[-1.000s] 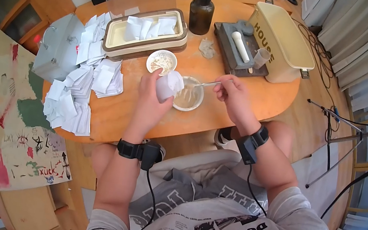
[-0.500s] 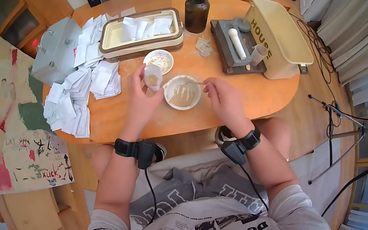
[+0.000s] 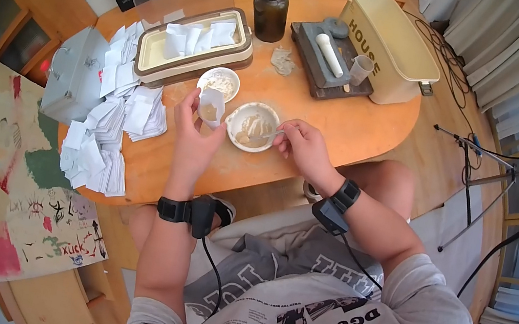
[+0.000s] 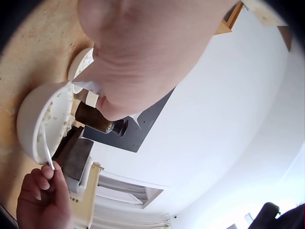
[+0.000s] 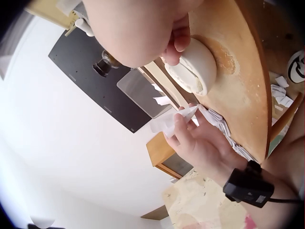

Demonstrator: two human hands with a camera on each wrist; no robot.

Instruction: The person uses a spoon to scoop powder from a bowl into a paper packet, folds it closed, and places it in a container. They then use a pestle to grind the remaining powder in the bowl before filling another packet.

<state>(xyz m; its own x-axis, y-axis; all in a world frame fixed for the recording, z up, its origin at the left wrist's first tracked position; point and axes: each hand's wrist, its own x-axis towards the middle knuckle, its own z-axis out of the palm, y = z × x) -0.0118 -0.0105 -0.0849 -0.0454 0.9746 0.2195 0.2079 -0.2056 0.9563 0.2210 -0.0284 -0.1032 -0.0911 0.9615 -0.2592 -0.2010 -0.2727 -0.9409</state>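
Observation:
My left hand (image 3: 196,141) holds an opened white paper packet (image 5: 167,123) between thumb and fingers. Its mouth gapes in the head view, with some tan powder inside. Just to its right stands a thick white bowl (image 3: 229,131), whose inner wall is smeared with tan powder. My right hand (image 3: 305,149) pinches the thin handle of a small spoon (image 4: 46,149), whose tip is down in that bowl. Behind the packet sits a smaller white bowl (image 3: 221,73) holding pale powder. In the right wrist view my right hand hides the spoon.
Piles of white paper packets (image 3: 101,163) lie at the left beside a silver case (image 3: 73,77). A lidded beige box (image 3: 145,67) holds more packets. Farther back are a dark bottle (image 3: 269,16), a grey stone slab (image 3: 306,49) with a white pestle (image 3: 329,55), and a cream bin (image 3: 393,61).
My left hand has drawn the packet left, away from over the white bowl, and turned its mouth upward. My right hand has shifted left and lowered the spoon into the bowl.

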